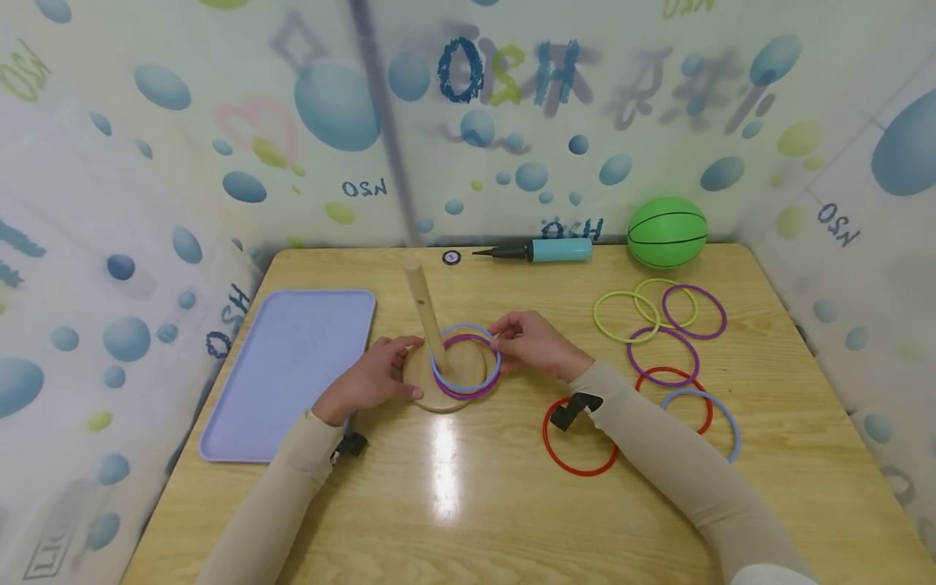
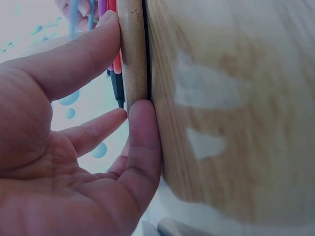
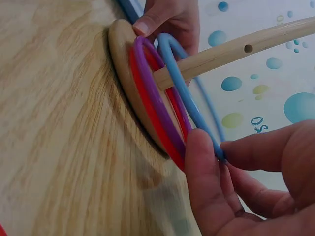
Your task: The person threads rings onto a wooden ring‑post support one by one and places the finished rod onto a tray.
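The worktop carries one tray along its left edge, one wooden ring stand midway across, its base held by the left grip, and seven loose rings toward the right edge, three partly sleeve-covered. Around the peg: one red ring, hidden from the head view, one purple ring, one blue ring pinched by the right grip.

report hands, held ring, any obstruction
Left hand holds wooden base. Right hand pinches blue ring, looped round post. Purple ring, red ring below; no obstruction visible.
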Motion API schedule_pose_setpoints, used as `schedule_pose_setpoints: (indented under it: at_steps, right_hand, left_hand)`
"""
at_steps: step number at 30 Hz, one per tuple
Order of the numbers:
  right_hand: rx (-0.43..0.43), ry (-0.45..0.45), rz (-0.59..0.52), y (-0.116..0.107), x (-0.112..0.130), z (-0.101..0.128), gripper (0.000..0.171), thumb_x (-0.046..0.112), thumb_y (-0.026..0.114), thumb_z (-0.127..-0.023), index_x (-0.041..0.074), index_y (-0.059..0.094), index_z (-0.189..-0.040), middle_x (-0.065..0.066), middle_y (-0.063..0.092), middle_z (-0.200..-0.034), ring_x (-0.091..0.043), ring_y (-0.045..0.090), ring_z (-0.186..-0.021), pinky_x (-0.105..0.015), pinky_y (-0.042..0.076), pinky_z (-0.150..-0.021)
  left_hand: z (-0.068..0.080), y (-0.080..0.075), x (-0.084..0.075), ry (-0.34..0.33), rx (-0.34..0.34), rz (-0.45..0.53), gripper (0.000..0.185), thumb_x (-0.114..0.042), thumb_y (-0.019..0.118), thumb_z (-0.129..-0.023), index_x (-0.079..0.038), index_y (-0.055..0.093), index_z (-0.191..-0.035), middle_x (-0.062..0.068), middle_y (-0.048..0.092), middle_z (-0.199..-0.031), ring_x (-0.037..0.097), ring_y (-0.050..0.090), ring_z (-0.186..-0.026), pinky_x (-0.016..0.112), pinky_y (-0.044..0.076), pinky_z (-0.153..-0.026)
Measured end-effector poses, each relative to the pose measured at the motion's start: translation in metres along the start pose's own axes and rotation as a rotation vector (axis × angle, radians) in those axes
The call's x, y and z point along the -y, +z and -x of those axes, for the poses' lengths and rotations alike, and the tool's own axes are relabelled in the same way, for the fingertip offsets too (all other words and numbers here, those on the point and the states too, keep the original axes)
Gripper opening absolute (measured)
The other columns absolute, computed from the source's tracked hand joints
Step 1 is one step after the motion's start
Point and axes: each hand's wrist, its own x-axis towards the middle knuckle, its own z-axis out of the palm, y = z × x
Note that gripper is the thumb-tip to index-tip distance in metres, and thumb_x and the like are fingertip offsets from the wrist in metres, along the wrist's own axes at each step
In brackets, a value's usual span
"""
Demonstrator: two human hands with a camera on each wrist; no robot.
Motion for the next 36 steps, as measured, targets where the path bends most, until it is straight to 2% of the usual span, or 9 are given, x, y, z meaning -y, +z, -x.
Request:
schedule_pose_setpoints:
  at_steps: [12, 17, 23, 28, 36]
  right_hand:
    - [-0.012, -0.003, 0.111, -0.002, -0.002, -0.002, 0.026, 0.002, 0.069, -0.097, -0.009, 0.068, -0.121, -0.011, 0.070, -0.098, -0.013, 0.067, -0.076, -0.027, 0.062, -0.069]
    - [-0.002, 0.002, 0.184, -0.004, -0.001, -0.001, 0.028, 0.005, 0.072, -0.095, -0.006, 0.069, -0.120, -0.012, 0.073, -0.099, -0.014, 0.068, -0.074, -0.027, 0.061, -0.069]
    - [0.003, 0.014, 0.202, -0.008, 0.000, 0.000, 0.029, 0.010, 0.074, -0.096, -0.004, 0.069, -0.121, -0.012, 0.073, -0.102, -0.015, 0.068, -0.075, -0.028, 0.060, -0.070]
    - [0.006, -0.018, 0.222, -0.014, 0.001, 0.005, 0.029, 0.012, 0.073, -0.096, -0.003, 0.070, -0.121, -0.012, 0.073, -0.102, -0.017, 0.067, -0.081, -0.029, 0.060, -0.074]
    - [0.005, -0.076, 0.342, -0.027, -0.004, 0.018, 0.029, 0.022, 0.076, -0.097, 0.003, 0.073, -0.118, -0.007, 0.072, -0.096, -0.018, 0.067, -0.084, -0.029, 0.056, -0.077]
  left_hand:
    - [0.000, -0.001, -0.001, 0.007, 0.012, -0.042, 0.084, -0.014, 0.090, -0.085, -0.003, 0.047, -0.156, 0.029, 0.050, -0.129, 0.035, 0.059, -0.115, 0.041, 0.053, -0.096]
    - [0.000, -0.002, -0.002, -0.020, 0.023, -0.028, 0.085, -0.015, 0.090, -0.086, -0.006, 0.045, -0.158, 0.028, 0.048, -0.133, 0.036, 0.059, -0.119, 0.047, 0.052, -0.100]
    - [-0.001, -0.003, -0.001, -0.026, 0.028, -0.029, 0.086, -0.016, 0.090, -0.086, -0.005, 0.045, -0.158, 0.028, 0.048, -0.134, 0.038, 0.059, -0.120, 0.050, 0.052, -0.102]
    - [-0.001, -0.003, 0.001, -0.029, 0.019, -0.022, 0.086, -0.016, 0.090, -0.086, -0.006, 0.045, -0.158, 0.028, 0.048, -0.134, 0.037, 0.059, -0.120, 0.050, 0.052, -0.102]
    - [0.000, -0.001, 0.001, -0.024, 0.016, -0.035, 0.087, -0.017, 0.091, -0.085, -0.007, 0.046, -0.158, 0.027, 0.050, -0.133, 0.037, 0.056, -0.121, 0.047, 0.050, -0.101]
